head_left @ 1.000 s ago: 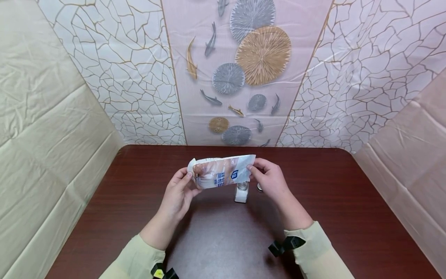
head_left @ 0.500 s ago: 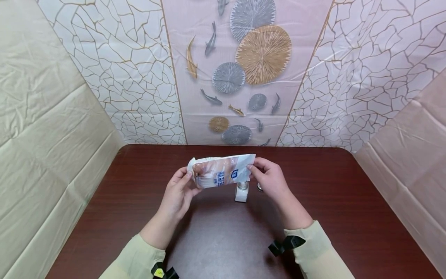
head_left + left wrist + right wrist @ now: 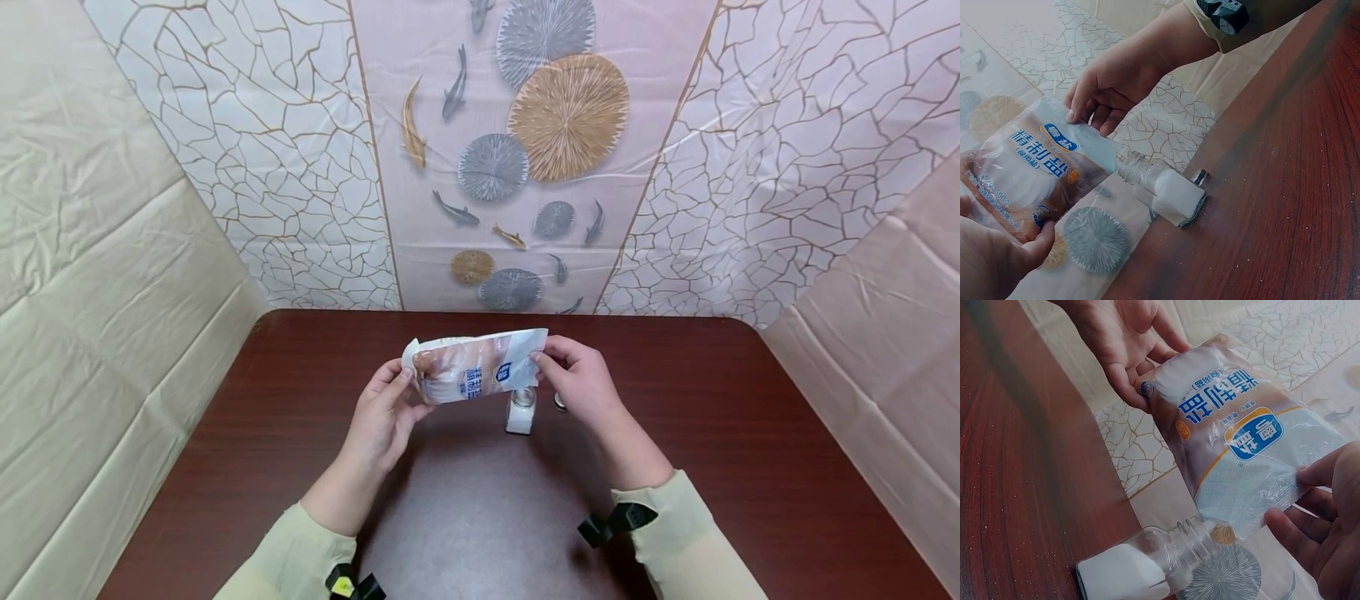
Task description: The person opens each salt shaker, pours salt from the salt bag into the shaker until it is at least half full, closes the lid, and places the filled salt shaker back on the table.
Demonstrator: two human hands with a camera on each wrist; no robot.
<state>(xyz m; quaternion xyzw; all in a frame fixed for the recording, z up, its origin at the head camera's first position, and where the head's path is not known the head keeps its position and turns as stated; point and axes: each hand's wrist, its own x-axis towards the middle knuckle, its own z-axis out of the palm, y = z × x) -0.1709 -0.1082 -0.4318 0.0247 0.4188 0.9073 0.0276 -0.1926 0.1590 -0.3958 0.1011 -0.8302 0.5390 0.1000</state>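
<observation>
A printed plastic bag of salt [image 3: 468, 367] is held up between both hands above the table, lying sideways. My left hand [image 3: 384, 418] grips its bottom end, thumb on the printed face. At the other end, my right hand [image 3: 581, 385] pinches the pale top edge between thumb and fingers. One top corner of the bag sits at the mouth of a small glass shaker bottle [image 3: 1172, 192], which stands uncapped and partly filled with white salt. Whether salt is flowing is hard to tell. In the right wrist view, the bottle [image 3: 1141, 565] shows its bare threaded neck.
A small metallic cap [image 3: 559, 403] lies on the table just right of the bottle. Scattered white specks dot the dark red-brown wooden table [image 3: 1272, 206]. A patterned cloth backdrop [image 3: 495, 287] rises behind the table's far edge, with beige cloth at both sides.
The bag and right hand have risen very slightly. Both grips stay the same, and the bottle and cap have not moved.
</observation>
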